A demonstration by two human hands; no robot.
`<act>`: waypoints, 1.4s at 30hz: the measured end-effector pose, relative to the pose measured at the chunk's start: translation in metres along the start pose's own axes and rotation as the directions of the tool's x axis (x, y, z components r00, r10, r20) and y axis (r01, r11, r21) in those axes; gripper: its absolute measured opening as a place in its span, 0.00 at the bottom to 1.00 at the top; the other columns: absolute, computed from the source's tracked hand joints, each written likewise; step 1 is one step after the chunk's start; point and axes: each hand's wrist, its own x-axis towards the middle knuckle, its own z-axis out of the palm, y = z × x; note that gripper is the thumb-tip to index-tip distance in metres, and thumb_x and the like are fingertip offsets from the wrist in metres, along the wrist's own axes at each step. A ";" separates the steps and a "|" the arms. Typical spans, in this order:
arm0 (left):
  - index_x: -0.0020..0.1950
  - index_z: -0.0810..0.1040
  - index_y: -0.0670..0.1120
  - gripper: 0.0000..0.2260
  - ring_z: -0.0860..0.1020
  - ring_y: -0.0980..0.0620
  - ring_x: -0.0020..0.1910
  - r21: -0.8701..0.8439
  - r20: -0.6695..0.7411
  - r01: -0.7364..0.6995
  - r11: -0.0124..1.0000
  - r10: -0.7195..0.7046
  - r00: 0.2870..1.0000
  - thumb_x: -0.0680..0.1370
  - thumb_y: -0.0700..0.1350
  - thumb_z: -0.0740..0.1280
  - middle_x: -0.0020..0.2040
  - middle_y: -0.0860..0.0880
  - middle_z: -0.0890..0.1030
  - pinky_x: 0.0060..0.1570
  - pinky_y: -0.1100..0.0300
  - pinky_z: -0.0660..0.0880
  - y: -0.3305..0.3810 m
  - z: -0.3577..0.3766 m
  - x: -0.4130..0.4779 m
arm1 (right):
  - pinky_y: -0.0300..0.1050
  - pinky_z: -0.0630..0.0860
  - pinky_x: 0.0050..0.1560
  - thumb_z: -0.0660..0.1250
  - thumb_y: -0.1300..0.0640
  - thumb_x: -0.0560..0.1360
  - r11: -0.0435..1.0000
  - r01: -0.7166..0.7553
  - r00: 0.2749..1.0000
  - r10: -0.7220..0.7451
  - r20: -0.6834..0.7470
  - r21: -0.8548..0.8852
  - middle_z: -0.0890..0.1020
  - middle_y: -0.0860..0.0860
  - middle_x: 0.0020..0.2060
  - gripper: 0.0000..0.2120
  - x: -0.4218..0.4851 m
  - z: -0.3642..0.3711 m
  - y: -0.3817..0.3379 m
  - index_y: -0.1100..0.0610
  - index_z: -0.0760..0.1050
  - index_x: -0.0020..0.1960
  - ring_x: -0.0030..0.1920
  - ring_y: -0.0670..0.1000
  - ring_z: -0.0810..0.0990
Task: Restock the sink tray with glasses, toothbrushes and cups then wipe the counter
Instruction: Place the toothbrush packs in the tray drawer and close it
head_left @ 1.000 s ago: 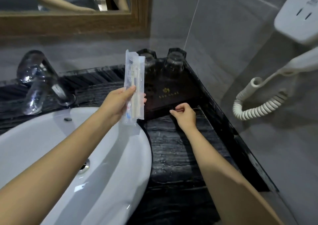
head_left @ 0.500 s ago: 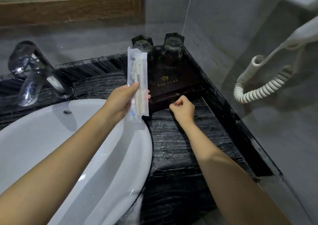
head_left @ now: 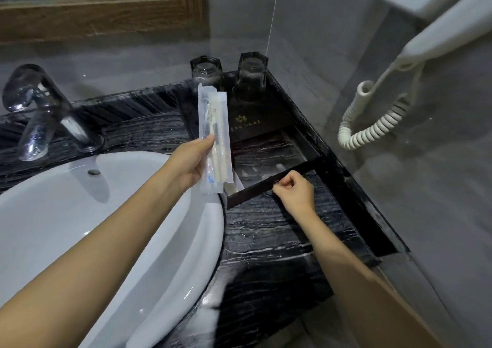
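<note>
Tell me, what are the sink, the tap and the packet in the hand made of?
The sink looks like glossy white ceramic: smooth, with bright reflections. The tap looks like polished chrome metal, mirror-shiny. The packet held upright in the left hand seems thin clear plastic film; toothbrush handles show through it.

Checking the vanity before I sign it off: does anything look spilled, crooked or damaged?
Nothing looks broken or askew. The dark counter glistens as if wet, so it needs wiping. Both glasses stand on the tray, whose drawer is open.
</note>
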 end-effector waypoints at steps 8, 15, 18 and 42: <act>0.45 0.78 0.46 0.06 0.82 0.55 0.37 0.038 0.032 -0.055 0.998 0.054 0.998 0.79 0.44 0.62 0.34 0.53 0.84 0.38 0.62 0.80 -0.008 0.021 -0.007 | 0.28 0.67 0.28 0.70 0.62 0.70 0.999 0.018 0.999 -0.017 0.030 -0.029 0.72 0.48 0.25 0.08 -0.021 -0.014 0.013 0.61 0.72 0.36 0.27 0.43 0.69; 0.44 0.79 0.47 0.05 0.70 0.46 0.47 0.117 0.042 -0.071 0.991 0.066 0.997 0.77 0.46 0.65 0.48 0.43 0.74 0.50 0.53 0.70 -0.020 0.025 -0.015 | 0.41 0.69 0.40 0.69 0.54 0.73 0.957 0.130 0.991 -0.137 -0.008 -0.258 0.76 0.51 0.39 0.09 -0.032 -0.024 0.003 0.60 0.74 0.47 0.38 0.49 0.74; 0.40 0.78 0.48 0.08 0.77 0.54 0.37 0.096 0.098 -0.093 0.991 0.083 0.992 0.78 0.44 0.63 0.38 0.49 0.80 0.36 0.65 0.75 -0.023 0.033 -0.019 | 0.31 0.69 0.36 0.65 0.51 0.76 0.962 0.250 0.966 -0.256 -0.040 -0.112 0.76 0.48 0.39 0.10 -0.038 -0.029 -0.033 0.59 0.76 0.47 0.36 0.44 0.74; 0.43 0.80 0.44 0.06 0.82 0.53 0.35 -0.017 0.040 -0.043 0.999 0.043 0.998 0.74 0.46 0.70 0.37 0.47 0.84 0.37 0.61 0.80 -0.008 0.046 -0.026 | 0.47 0.74 0.42 0.63 0.58 0.76 0.926 0.368 0.919 -0.349 0.183 -0.082 0.78 0.53 0.45 0.05 -0.020 -0.007 -0.079 0.59 0.70 0.47 0.41 0.51 0.76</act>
